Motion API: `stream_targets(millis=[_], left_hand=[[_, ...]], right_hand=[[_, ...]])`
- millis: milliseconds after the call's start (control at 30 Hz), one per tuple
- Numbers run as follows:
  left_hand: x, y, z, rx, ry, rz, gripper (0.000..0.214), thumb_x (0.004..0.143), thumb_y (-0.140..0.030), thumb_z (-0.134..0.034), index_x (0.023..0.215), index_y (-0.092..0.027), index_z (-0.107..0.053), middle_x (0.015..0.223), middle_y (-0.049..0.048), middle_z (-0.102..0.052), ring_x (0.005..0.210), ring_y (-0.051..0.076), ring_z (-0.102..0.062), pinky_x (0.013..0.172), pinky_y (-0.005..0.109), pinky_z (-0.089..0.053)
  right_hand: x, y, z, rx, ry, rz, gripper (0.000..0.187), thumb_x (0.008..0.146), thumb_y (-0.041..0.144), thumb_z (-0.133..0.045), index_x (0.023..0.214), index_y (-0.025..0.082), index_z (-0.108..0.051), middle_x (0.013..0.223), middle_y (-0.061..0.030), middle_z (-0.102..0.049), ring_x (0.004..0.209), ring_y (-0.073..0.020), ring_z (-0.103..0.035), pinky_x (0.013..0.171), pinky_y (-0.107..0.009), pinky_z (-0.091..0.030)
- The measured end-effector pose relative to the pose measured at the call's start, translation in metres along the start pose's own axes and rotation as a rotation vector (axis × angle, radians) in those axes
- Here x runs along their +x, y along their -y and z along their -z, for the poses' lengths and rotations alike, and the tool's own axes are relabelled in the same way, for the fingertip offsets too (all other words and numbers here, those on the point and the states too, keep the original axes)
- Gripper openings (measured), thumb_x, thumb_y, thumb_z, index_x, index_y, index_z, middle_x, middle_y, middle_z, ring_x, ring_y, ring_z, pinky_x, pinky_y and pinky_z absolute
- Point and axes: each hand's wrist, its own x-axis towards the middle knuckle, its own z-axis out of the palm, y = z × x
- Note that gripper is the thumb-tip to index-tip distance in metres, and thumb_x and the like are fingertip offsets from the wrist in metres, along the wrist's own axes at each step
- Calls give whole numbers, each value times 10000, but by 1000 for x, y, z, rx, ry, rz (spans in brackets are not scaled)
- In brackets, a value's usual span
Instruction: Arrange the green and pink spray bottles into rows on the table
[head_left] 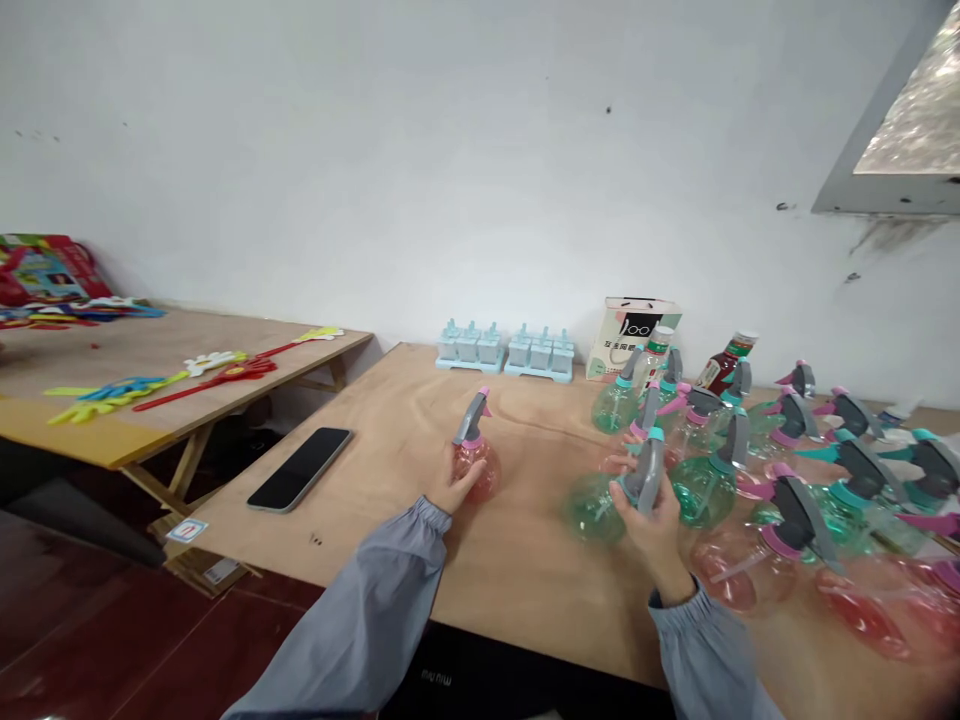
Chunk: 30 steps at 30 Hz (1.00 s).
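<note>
My left hand [454, 487] wraps round the body of a pink spray bottle [477, 458] with a grey and pink trigger head, standing upright on the plywood table [390, 420]. My right hand [651, 512] grips the grey and teal spray head of a green bottle [597, 506] that lies tilted on the table. Both arms wear grey sleeves. Just right of my right hand crowd several more green and pink spray bottles [795, 470].
A black phone [301, 468] lies near the table's left edge. Pale blue ice moulds [506, 349], a carton [632, 336] and a dark bottle [725, 364] stand along the wall. A lower table [150, 420] on the left carries coloured plastic hand clappers [187, 378].
</note>
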Motion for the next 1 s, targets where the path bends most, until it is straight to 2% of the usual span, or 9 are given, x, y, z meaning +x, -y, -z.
stream_targets(millis=[67, 200, 400, 467, 567, 733, 867, 1000], left_hand=[[0, 0, 0, -3, -4, 17, 513, 771, -526, -754, 1143, -205, -609, 1033, 74, -689, 1115, 286, -648, 1066, 485, -481], [1, -1, 2, -31, 41, 42, 521, 763, -498, -773, 1159, -204, -606, 1077, 86, -700, 1135, 274, -647, 1078, 475, -475], [0, -4, 2, -59, 41, 30, 601, 783, -559, -735, 1247, -202, -594, 1208, 113, -688, 1198, 289, -633, 1114, 494, -456], [-1, -4, 3, -73, 55, 34, 555, 821, -584, -685, 1238, -224, -614, 1201, 104, -694, 1169, 287, -651, 1085, 482, -485], [-3, -4, 3, -93, 63, 49, 495, 860, -593, -631, 1215, -247, -638, 1166, 102, -708, 1116, 286, -672, 1037, 462, -520], [-3, -7, 0, -101, 45, 71, 510, 825, -590, -667, 1190, -235, -649, 1141, 90, -715, 1115, 302, -665, 1045, 443, -506], [3, -17, 8, -66, 73, 97, 544, 722, -499, -791, 1184, -253, -643, 1138, 80, -706, 1115, 286, -657, 1043, 451, -496], [20, -37, 14, -36, 89, 63, 747, 643, -454, -847, 1302, -239, -570, 1318, 124, -623, 1212, 298, -600, 1056, 475, -472]], right_hand=[[4, -6, 9, -3, -50, -17, 301, 766, 444, -724, 966, 241, -624, 859, -32, -713, 744, -194, -669, 741, -382, -587], [7, -21, 28, -36, -33, -96, 373, 734, 460, -768, 1005, 242, -634, 740, 10, -670, 619, -165, -604, 608, -331, -547], [3, -41, 49, -53, -133, -195, 342, 689, 529, -798, 792, 238, -649, 728, -14, -680, 668, -194, -631, 620, -349, -546], [0, -44, 48, -26, -89, -201, 352, 670, 533, -812, 788, 240, -657, 729, -11, -680, 682, -199, -638, 632, -356, -554], [-4, -40, 40, 29, 19, -192, 382, 677, 520, -819, 917, 251, -694, 817, -16, -711, 736, -207, -662, 696, -379, -578], [-7, -30, 28, 81, 223, -136, 408, 757, 504, -768, 1085, 269, -708, 1005, -50, -745, 1023, -260, -693, 940, -459, -561], [-7, -34, 31, 33, 176, -134, 445, 807, 504, -724, 1182, 270, -680, 1066, -54, -740, 1047, -249, -682, 995, -486, -529], [-8, -42, 33, -10, 116, -127, 464, 811, 508, -716, 1200, 262, -662, 1095, -55, -730, 1022, -246, -673, 972, -490, -530]])
